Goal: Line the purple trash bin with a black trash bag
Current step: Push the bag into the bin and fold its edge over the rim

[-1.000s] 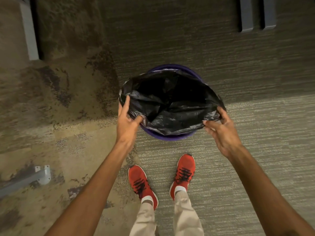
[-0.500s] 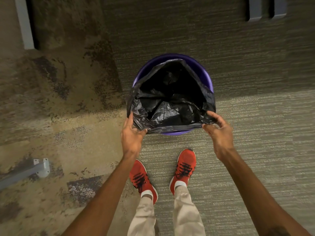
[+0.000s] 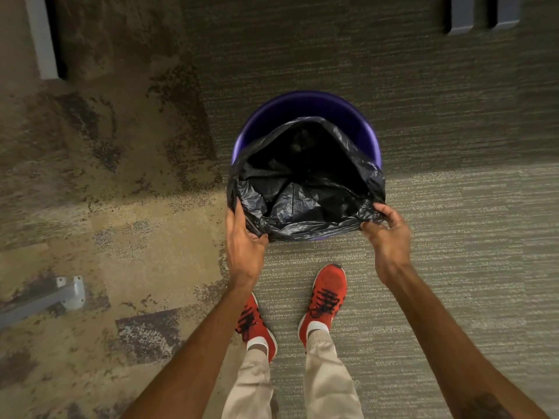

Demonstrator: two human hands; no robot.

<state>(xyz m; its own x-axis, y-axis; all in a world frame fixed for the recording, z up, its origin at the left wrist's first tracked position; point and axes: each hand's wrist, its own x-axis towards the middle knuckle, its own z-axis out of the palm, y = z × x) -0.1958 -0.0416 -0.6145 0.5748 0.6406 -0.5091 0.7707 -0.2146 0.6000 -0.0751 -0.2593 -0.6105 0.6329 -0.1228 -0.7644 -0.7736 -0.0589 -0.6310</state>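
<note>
A round purple trash bin [image 3: 305, 105] stands on the carpet in front of my feet. A black trash bag [image 3: 302, 195] hangs open inside it. The bag's near edge is folded over the bin's near rim, while the far rim is bare purple. My left hand [image 3: 243, 243] grips the bag's edge at the bin's near left side. At the near right side my right hand [image 3: 388, 234] pinches the bag's edge. The bin's bottom is hidden by the bag.
My red shoes [image 3: 328, 293] stand just behind the bin on striped grey carpet. A grey metal furniture foot [image 3: 65, 293] lies at the left. Grey furniture legs [image 3: 461, 15] stand at the far right and another leg [image 3: 42, 37] at the far left.
The bag's far edge has slid off the far rim and more purple shows there. Both hands have drawn the bag's near edge down over the near rim.
</note>
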